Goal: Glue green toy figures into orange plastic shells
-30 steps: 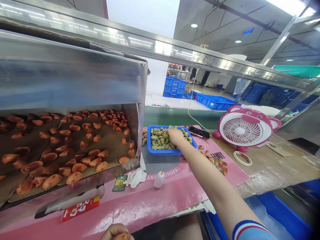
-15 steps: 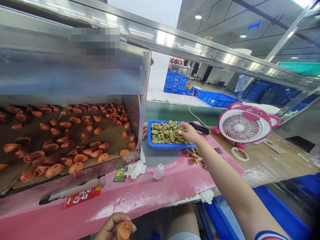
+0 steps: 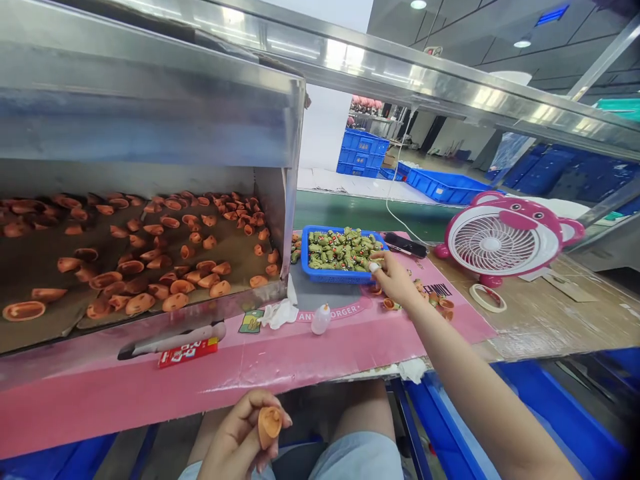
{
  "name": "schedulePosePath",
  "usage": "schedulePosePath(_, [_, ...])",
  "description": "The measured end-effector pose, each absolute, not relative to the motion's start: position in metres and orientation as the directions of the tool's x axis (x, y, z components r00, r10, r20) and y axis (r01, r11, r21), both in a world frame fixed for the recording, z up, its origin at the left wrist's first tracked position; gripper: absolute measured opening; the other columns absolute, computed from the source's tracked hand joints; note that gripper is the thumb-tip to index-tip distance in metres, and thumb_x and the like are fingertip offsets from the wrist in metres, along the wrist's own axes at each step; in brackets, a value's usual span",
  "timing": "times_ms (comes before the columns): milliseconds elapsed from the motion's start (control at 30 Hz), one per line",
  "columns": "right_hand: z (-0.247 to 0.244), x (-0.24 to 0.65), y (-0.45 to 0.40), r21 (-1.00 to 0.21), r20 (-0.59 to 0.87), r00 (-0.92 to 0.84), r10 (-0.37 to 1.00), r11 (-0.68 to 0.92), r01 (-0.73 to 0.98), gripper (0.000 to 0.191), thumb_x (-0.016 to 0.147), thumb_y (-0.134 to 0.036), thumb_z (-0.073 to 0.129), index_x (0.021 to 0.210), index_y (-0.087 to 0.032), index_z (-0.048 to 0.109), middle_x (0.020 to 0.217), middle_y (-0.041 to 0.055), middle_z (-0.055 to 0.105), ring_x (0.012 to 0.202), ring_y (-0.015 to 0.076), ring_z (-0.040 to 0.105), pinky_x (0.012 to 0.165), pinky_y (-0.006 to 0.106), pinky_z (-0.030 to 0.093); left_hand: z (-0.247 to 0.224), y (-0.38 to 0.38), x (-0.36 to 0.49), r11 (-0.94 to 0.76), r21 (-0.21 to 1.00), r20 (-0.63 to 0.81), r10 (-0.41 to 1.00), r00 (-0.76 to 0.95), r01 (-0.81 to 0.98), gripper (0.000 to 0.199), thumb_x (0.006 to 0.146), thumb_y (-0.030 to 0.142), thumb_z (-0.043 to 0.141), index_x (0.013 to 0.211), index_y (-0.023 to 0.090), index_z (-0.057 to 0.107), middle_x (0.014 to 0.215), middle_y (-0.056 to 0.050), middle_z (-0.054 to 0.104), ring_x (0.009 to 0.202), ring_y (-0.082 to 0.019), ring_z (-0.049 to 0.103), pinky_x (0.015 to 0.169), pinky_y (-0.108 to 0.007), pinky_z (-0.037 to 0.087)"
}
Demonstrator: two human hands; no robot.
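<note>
Low at the front, my left hand (image 3: 245,430) is closed round an orange cup-shaped piece (image 3: 271,424), its hollow side showing. My right hand (image 3: 393,277) reaches to the right front corner of a blue basket (image 3: 340,275), which is full of small green pieces (image 3: 343,250). Its thumb and index finger are bent together at the basket's rim; what lies between them, if anything, is too small to make out. Several orange and green pieces (image 3: 445,305) lie on the pink mat around the right wrist.
A metal-hooded bay (image 3: 295,200) at left holds many orange pieces (image 3: 140,304). On the pink mat (image 3: 350,347) are a small clear bottle (image 3: 321,320), white tissue (image 3: 280,313) and a red packet (image 3: 188,352). A pink fan (image 3: 510,237) and tape roll (image 3: 487,298) stand at right.
The view has shifted, bringing more of my lap into sight. My left hand has come up and right with the orange piece. My right hand has moved slightly toward the basket's front right corner.
</note>
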State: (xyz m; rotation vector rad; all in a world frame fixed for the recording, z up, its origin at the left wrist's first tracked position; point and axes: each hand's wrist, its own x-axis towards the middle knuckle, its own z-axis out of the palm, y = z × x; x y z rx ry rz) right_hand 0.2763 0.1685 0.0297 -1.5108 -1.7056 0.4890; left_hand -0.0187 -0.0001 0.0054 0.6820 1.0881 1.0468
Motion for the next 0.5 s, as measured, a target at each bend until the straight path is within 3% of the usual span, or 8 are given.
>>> schedulePosePath(100, [0.013,0.268,0.141,-0.764,0.21,-0.033,0.977,0.185,0.618,0.023,0.08,-0.033,0.042,0.096,-0.017,0.046,0.068,0.001,0.056,0.052,0.0126,0.056,0.046,0.022,0.044,0.011,-0.002,-0.016,0.384,0.863,-0.371,0.923,0.106,-0.329,0.02,0.06,0.029,0.063,0.073,0.018,0.053,0.064,-0.002,0.058,0.045,-0.007,0.039,0.041,-0.016,0.024])
schedulePosePath(200, [-0.006,0.262,0.117,-0.761,0.131,-0.082,0.988,0.153,0.631,0.021,0.08,-0.029,0.042,0.094,-0.016,0.05,0.061,-0.0009,0.054,0.047,0.0116,0.054,0.046,0.022,0.044,0.013,-0.003,-0.014,0.396,0.865,-0.375,0.918,0.127,-0.307,0.019,0.061,0.028,0.062,0.073,0.017,0.052,0.065,-0.001,0.058,0.045,-0.007,0.039,0.041,-0.016,0.025])
schedulePosePath(400, [-0.032,0.267,0.106,-0.682,0.063,-0.101,0.993,0.117,0.722,0.018,0.077,-0.018,0.042,0.091,-0.018,0.053,0.072,0.0003,0.057,0.05,0.0108,0.052,0.052,0.023,0.042,0.011,-0.005,-0.011,0.403,0.87,-0.365,0.914,0.177,-0.285,0.013,0.067,0.026,0.056,0.075,0.017,0.051,0.067,-0.002,0.057,0.047,-0.007,0.039,0.042,-0.017,0.026])
schedulePosePath(500, [-0.037,0.267,0.11,-0.611,0.091,-0.076,0.993,0.116,0.783,0.013,0.077,-0.018,0.044,0.085,-0.016,0.054,0.071,0.0009,0.055,0.061,0.0136,0.051,0.059,0.025,0.04,0.011,-0.005,-0.01,0.403,0.869,-0.363,0.913,0.183,-0.286,0.012,0.068,0.023,0.055,0.076,0.017,0.05,0.068,-0.002,0.058,0.047,-0.007,0.039,0.043,-0.017,0.026])
